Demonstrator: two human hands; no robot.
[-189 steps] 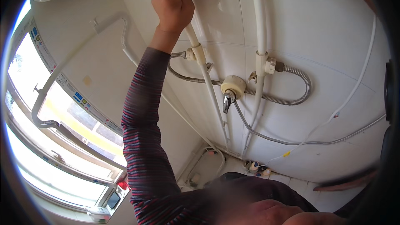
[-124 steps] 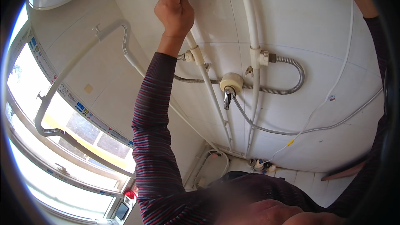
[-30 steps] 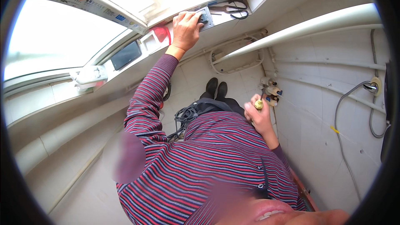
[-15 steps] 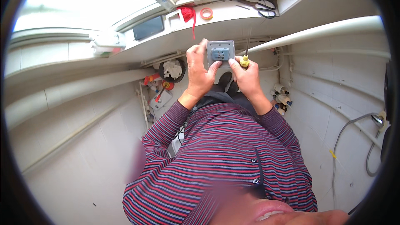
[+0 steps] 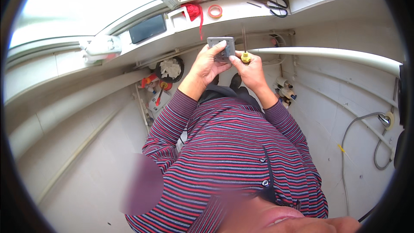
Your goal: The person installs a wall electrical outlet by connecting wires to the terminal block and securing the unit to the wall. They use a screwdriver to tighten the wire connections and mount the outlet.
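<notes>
Head view: where is the grey square plate [image 5: 229,47]?

In front of the person, between both hands, tilted, with a bluish block [image 5: 227,51] on the face turned toward the camera.

How does the left hand [image 5: 204,67] stand?

It grips the plate from the left: the thumb lies across the face, while the fingers curl beneath and behind, partly hidden.

And the right hand [image 5: 251,70]?

Closed round the yellow handle of a screwdriver [image 5: 246,57], whose thin, blurred shaft points up and away, toward the window. Its thumb tip touches the plate's lower right corner.

What lies just beyond them?

A white sill [image 5: 241,15]. From left to right it bears a white bottle-like thing [image 5: 102,48], a dark flat device [image 5: 148,29], a white square frame [image 5: 177,11], a red bundle [image 5: 192,12] with one end trailing over the edge, an orange-red tape ring [image 5: 214,16], a thin dark rod [image 5: 254,4] and dark scissors [image 5: 268,3].

And farther out?

Left of the left forearm, a dark bucket [image 5: 183,70] holds crumpled white material [image 5: 170,68]. To the right, a pale pipe [image 5: 345,56] runs along the wall, and a chrome tap [image 5: 384,120] has a grey hose [image 5: 343,164] hanging below it.
</notes>
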